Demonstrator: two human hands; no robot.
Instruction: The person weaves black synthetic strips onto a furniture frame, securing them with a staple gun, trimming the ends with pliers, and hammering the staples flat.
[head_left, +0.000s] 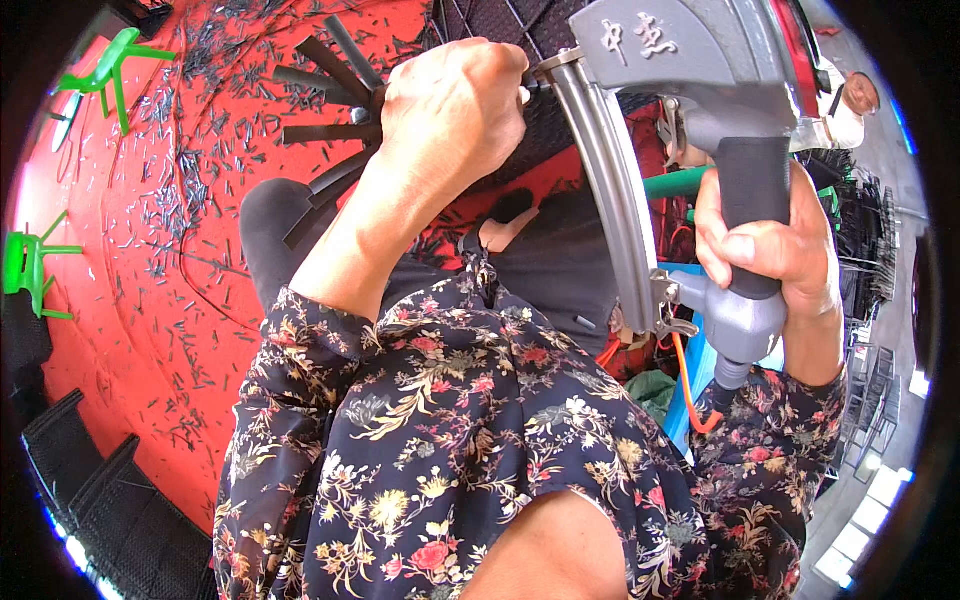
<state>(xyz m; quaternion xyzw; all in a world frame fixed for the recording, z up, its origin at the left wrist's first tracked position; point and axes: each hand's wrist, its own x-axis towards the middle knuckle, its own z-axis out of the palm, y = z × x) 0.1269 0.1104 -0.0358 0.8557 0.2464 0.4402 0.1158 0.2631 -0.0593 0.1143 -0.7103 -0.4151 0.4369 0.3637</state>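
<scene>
My right hand (780, 240) is wrapped around the dark rubber grip of a grey pneumatic fastener gun (690, 52), with its curved metal magazine (611, 195) hanging at the left. An orange air hose (684, 382) runs by the gun's lower end. My left hand (454, 105) is closed in a fist around a bundle of flat dark strips (330, 133), which fan out to its left. Just right of that fist are the gun's nose end and a black woven panel with a lattice frame (517, 30). What the fingertips touch is hidden.
Dark scraps (176, 187) litter the red floor. Green plastic chairs (30, 266) stand at the far left, black woven panels (135, 487) at the lower left. A green bar (675, 182) and a blue container (679, 281) lie near the gun. Another person (844, 120) is at the upper right.
</scene>
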